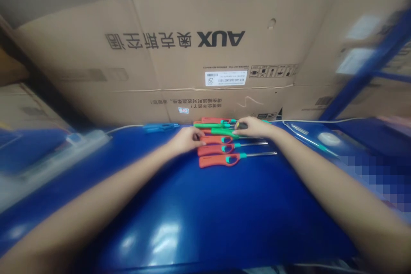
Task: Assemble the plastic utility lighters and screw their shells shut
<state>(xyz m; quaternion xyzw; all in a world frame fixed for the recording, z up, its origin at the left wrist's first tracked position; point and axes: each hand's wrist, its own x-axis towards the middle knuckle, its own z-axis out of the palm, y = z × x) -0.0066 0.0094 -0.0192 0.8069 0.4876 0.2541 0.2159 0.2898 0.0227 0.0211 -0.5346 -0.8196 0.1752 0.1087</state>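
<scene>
Several long-necked lighters lie side by side across the table. The nearest red lighter (215,161) has a turquoise collar and a metal neck pointing right; another red lighter (212,150) lies behind it. My left hand (184,139) is closed at the handle end of a third red lighter (216,139), fingers and thumb pinching there. Farther back is a green lighter (223,131), with more green and red handles behind, partly overlapped. My right hand (253,126) pinches a small dark piece with a yellowish edge (241,125) above the neck side; its kind is unclear.
A large cardboard box (180,64) stands upright behind the blue table (199,214). Blue lighter-like items (159,127) lie left of the row. A white power strip (80,145) is farther left. A white round object (329,138) and thin rods lie at right.
</scene>
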